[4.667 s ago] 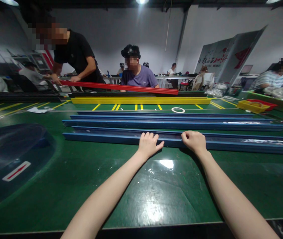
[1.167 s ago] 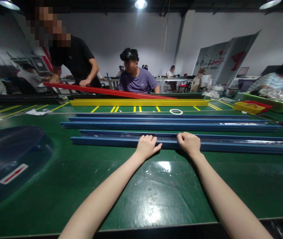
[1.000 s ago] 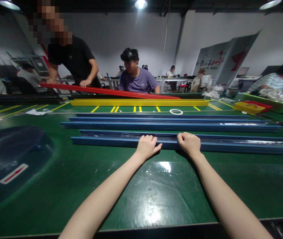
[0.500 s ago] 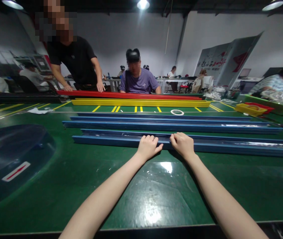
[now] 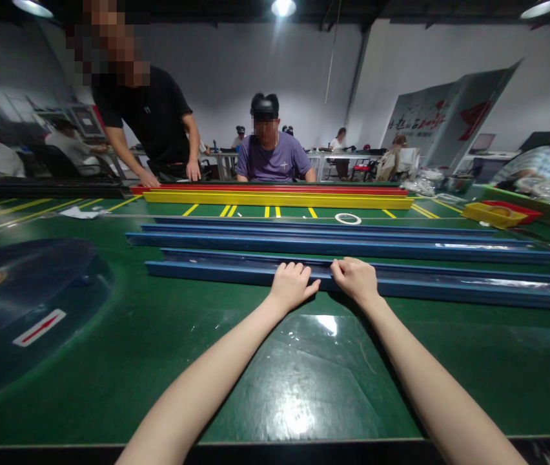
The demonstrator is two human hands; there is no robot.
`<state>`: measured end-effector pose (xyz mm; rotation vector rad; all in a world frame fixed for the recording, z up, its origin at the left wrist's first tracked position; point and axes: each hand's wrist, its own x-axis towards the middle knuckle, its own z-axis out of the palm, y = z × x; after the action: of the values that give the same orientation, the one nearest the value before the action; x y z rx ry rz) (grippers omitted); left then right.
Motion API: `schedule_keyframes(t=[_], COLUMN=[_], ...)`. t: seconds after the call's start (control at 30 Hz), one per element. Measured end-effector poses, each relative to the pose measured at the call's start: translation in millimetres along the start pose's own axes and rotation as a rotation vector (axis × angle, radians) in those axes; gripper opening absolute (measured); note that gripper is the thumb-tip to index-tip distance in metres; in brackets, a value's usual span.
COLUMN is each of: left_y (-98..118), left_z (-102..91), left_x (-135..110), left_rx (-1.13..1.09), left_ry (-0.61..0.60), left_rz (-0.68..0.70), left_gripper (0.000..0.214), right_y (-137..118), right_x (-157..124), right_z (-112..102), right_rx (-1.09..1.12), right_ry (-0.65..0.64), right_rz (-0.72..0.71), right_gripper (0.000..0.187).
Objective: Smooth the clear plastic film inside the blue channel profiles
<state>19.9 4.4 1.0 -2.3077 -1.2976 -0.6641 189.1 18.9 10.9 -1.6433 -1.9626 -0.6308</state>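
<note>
A long blue channel-shaped strip (image 5: pixel 212 274) lies across the green table in front of me. My left hand (image 5: pixel 292 286) has its fingers curled over the strip's near wall, thumb stretched to the right. Just right of it, my right hand (image 5: pixel 356 281) is closed over the same strip, fingertips hidden inside the channel. Clear film shines within the channel towards its right end. A second blue strip (image 5: pixel 265 243) runs parallel behind it, apart from my hands. Nearer me, a sheet of clear film (image 5: pixel 323 381) lies flat between my forearms.
A large roll of dark film (image 5: pixel 62 271) lies at left. Across the table are a yellow strip (image 5: pixel 275 200), red strips (image 5: pixel 255 188), a white ring (image 5: pixel 348 223) and paper (image 5: pixel 81 213). A yellow tray (image 5: pixel 490 216) and green bin (image 5: pixel 546 215) stand right. Two people face me.
The red strip's raised left end has come down behind the yellow strip, with the standing person's hands lower. My hands keep their hold; the view has shifted slightly.
</note>
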Motion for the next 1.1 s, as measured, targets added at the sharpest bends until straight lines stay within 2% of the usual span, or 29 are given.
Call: schedule_keyframes(t=[0.23, 0.4, 0.57, 0.9, 1.1], left_y=[-0.5, -1.2, -1.4, -1.8, -1.7], left_z=[1.9, 1.4, 1.3, -2.6, -3.7], left_x=[-0.4, -0.3, -0.7, -1.0, -1.5], left_rx=[-0.006, -0.006, -0.001, -0.004, 0.002], left_ry=[0.007, 0.001, -0.002, 0.014, 0.024], left_rz=[0.003, 0.004, 0.016, 0.001, -0.02], left_gripper=[0.036, 0.034, 0.031, 0.029, 0.034], right_y=[-6.3, -13.1, -12.3, -11.5, 3.4], right_x=[-4.9, -2.4, 0.0, 3.0, 1.4], right_z=[-2.3, 4.9, 11.2, 5.3, 0.8], right_rx=[-0.052, -0.006, -0.003, -0.013, -0.03], right_ry=[0.192, 0.244, 0.201, 0.058, 0.012], right_rz=[-0.162, -0.166, -0.1, -0.061, 0.001], right_gripper=[0.035, 0.034, 0.035, 0.039, 0.04])
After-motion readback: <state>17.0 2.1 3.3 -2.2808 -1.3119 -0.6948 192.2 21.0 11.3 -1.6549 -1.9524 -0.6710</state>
